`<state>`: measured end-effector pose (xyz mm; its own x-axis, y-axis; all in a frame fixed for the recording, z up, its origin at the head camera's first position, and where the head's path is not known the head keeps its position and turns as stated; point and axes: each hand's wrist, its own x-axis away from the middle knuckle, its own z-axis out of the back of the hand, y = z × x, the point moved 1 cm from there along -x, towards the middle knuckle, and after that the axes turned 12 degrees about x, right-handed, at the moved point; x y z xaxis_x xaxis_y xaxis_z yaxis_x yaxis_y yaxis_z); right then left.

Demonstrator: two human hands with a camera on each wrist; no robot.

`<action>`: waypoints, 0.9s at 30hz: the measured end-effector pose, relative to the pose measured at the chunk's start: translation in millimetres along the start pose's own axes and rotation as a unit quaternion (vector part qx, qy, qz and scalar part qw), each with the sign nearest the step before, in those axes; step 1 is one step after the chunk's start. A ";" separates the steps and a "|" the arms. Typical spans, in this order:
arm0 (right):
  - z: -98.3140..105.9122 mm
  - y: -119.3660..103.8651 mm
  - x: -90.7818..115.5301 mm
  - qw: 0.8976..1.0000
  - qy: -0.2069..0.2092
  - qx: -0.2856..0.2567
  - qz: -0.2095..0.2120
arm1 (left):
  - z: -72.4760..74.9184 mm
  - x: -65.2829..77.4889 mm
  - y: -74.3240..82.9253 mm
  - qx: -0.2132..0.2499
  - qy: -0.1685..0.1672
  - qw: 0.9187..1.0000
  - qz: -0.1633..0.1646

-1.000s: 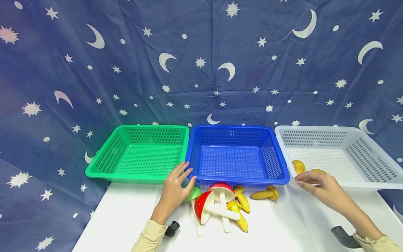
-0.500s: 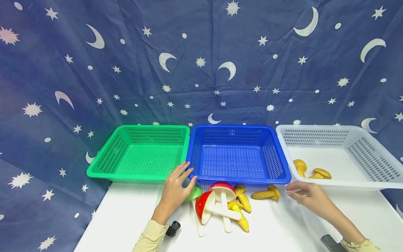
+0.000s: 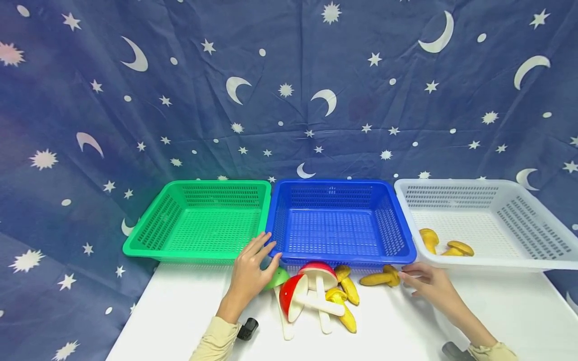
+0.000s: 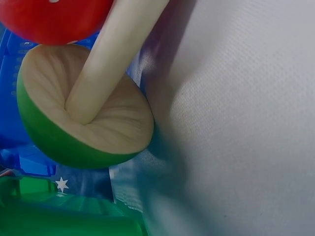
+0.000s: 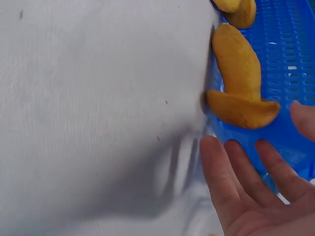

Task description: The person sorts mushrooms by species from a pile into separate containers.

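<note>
My right hand point(image 3: 429, 286) is beside a yellow-brown toy mushroom point(image 3: 381, 277) lying in front of the blue basket. In the right wrist view its fingers are spread just short of that mushroom's cap point(image 5: 241, 110), holding nothing. My left hand point(image 3: 253, 268) is over the near corners of the green and blue baskets, fingers loosely extended. Close by it lies a green-capped mushroom point(image 4: 74, 142) with a white stem. Two red-capped mushrooms, one in front point(image 3: 293, 298) and one behind point(image 3: 318, 273), overlap in the pile. Two more yellow mushrooms point(image 3: 345, 316) lie at the pile's right.
Three baskets stand in a row at the table's back: green point(image 3: 144, 249), blue point(image 3: 343, 259) and white point(image 3: 506, 263). Inside the white one lie two yellow mushrooms point(image 3: 459, 247). A starry blue cloth point(image 3: 271, 100) hangs behind them.
My right hand has moved left from the white basket's near rim to beside the yellow-brown mushroom on the table. The left hand has stayed in place.
</note>
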<state>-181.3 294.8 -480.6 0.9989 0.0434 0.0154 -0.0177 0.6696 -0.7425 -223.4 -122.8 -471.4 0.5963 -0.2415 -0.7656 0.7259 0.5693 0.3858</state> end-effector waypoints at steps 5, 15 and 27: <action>-7.6 -1.6 -4.2 0.998 -0.016 -0.017 -0.053 | -1.3 0.9 -0.8 0.004 0.000 1.000 -0.006; -21.3 -3.1 -11.1 0.991 -0.009 -0.097 -0.089 | -1.4 1.4 -2.0 0.005 -0.002 1.000 -0.005; -21.0 -3.5 -9.0 0.988 -0.001 -0.116 -0.097 | -1.0 1.8 -2.4 -0.001 0.005 1.000 -0.003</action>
<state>-189.4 276.5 -492.2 0.9824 -0.0672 0.1741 0.1849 0.4770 -0.8592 -224.4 -123.9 -474.2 0.5891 -0.2375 -0.7724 0.7288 0.5691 0.3808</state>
